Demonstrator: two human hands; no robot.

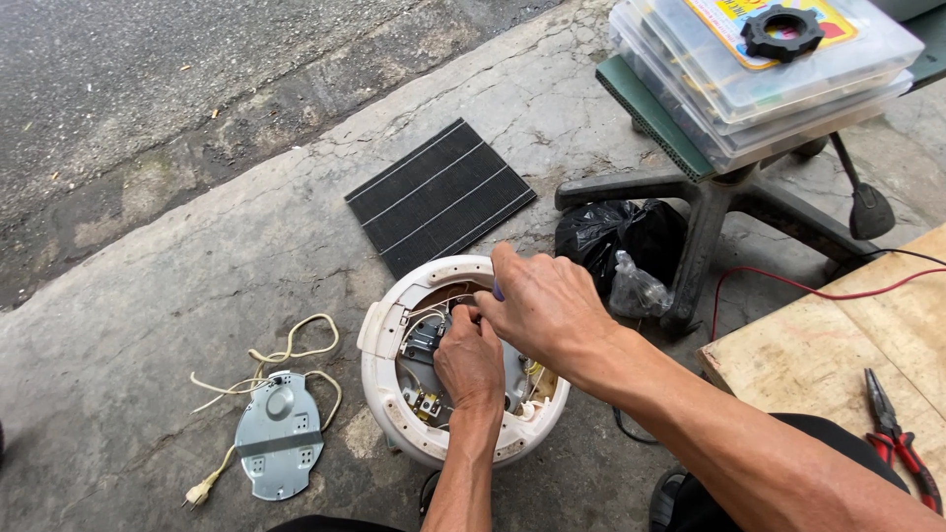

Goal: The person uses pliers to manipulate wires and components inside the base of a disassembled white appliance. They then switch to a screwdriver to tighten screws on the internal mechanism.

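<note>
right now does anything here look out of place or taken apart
Yes: the round white appliance lies open, wiring exposed, both hands inside. Its metal base plate with a cream power cord lies loose on the concrete beside it.

A round white appliance shell [463,369] stands upside down on the concrete floor [246,246], its base plate off and its inside open to view. Within the ring lie grey metal parts, thin wires and a small black component near the rim at 12 o'clock. Its plastic wall is cream-white and scuffed, with a squared lug at 9 o'clock. Both hands reach into it from 6 and 3 o'clock.
</note>
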